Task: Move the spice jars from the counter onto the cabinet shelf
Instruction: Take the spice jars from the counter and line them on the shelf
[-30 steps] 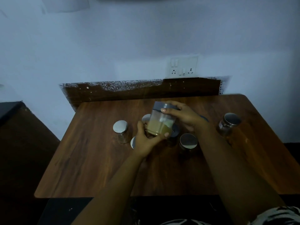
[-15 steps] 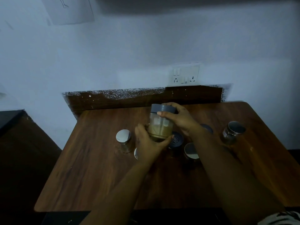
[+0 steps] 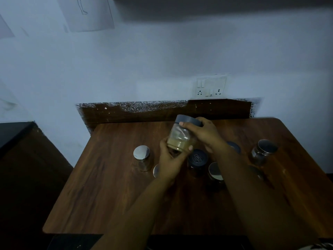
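Held jar (image 3: pixel 181 137): clear glass, dark grey lid, tan powder filling the lower part; lifted off the tabletop (image 3: pixel 108 195), tilted with the lid toward the wall.
Left hand (image 3: pixel 170 160): cupped under the base of the held jar, fingers and thumb curled up round the lower glass; grips it from below.
Right hand (image 3: pixel 205 136): wrapped over the grey lid, thumb along the near edge of the lid, fingers over the far side; grips the top of the same jar.
Steel-lidded jar, left (image 3: pixel 142 156): upright on the tabletop, left of the left hand, apart from it.
Dark-lidded jar (image 3: pixel 197 159): upright on the tabletop, just below the held jar, between the two wrists.
Steel-lidded jar, centre (image 3: pixel 215 172): upright, just beside the dark-lidded jar on its right, partly covered by the right forearm.
Steel-lidded jar, right (image 3: pixel 263 152): upright near the right edge of the tabletop, well apart from the hands.
Other lids: one silver edge (image 3: pixel 155 170) showing beside the left wrist, one grey lid (image 3: pixel 235 146) behind the right wrist; jars beneath mostly hidden.
Wall: pale, with a switch and socket plate (image 3: pixel 210 86) above the dark back panel (image 3: pixel 162 112) of the tabletop.
Lighting: dim; contents of the standing jars not readable.
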